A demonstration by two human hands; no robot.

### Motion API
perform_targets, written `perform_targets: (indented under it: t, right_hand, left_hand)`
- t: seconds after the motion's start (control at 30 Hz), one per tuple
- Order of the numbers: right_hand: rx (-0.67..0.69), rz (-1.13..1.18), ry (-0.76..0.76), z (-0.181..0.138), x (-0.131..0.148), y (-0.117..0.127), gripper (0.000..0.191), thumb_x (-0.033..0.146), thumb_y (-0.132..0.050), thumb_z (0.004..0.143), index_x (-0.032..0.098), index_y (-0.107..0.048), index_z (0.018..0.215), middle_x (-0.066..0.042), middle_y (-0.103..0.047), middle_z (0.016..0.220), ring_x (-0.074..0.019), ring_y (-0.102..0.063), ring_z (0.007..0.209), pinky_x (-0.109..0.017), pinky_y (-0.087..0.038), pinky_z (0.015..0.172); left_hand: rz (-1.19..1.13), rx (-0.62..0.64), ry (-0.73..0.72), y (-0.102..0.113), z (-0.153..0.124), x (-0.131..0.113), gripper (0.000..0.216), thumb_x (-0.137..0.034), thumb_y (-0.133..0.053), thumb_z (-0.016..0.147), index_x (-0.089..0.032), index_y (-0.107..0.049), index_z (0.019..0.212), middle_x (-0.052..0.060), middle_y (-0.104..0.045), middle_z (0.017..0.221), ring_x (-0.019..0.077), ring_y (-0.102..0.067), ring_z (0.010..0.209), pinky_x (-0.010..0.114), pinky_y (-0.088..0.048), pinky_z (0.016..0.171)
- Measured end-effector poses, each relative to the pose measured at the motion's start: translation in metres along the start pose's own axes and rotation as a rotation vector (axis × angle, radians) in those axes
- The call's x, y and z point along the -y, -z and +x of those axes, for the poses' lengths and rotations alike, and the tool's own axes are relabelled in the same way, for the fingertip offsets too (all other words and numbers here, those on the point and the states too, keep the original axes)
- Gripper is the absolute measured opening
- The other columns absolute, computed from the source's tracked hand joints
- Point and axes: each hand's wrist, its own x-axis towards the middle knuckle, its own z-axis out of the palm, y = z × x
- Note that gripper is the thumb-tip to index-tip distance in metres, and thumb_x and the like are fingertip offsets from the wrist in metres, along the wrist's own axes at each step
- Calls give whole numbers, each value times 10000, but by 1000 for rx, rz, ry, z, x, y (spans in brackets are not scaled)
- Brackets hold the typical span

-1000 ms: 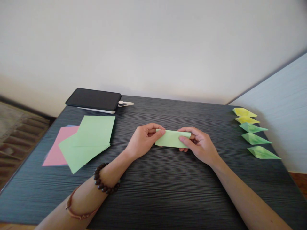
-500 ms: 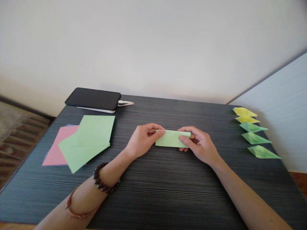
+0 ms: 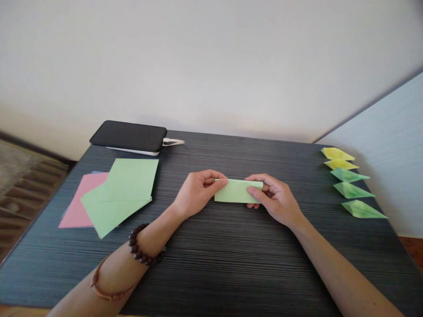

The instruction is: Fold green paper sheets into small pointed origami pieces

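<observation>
A light green paper folded into a narrow strip (image 3: 235, 191) is held just above the dark striped table (image 3: 211, 259), at its middle. My left hand (image 3: 198, 192) pinches the strip's left end between thumb and fingers. My right hand (image 3: 272, 197) pinches the right end, thumb on top. Both hands are closed on the paper. A bead bracelet and a cord band sit on my left wrist.
Loose green sheets (image 3: 122, 193) lie over a pink sheet (image 3: 79, 202) at the left. A black phone (image 3: 129, 136) rests on a white block at the back left. Several folded paper shapes, yellow (image 3: 336, 154) and green (image 3: 361, 209), line the right edge beside a pale wall panel.
</observation>
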Motion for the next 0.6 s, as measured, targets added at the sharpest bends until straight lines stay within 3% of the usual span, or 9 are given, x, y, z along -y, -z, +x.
perform_targets:
  t: [0.37, 0.6]
  right_hand:
    - [2, 1, -1, 0, -1, -1, 272, 343, -612, 838, 202, -572, 1067, 8, -672, 681, -118, -650, 553, -203, -513, 490]
    - [-47, -94, 76, -1, 0, 0, 216, 312, -613, 830, 222, -618, 1027, -23, -678, 880, -140, -647, 691, -238, -506, 552]
  left_hand:
    - [34, -3, -9, 1, 1, 0, 232, -371, -612, 814, -148, -649, 866, -38, -564, 590, 73, -474, 535, 172, -335, 490]
    - [18, 16, -19, 0, -1, -1, 210, -356, -614, 814, -154, -645, 859, -12, -646, 705, 81, -532, 587, 168, -379, 521]
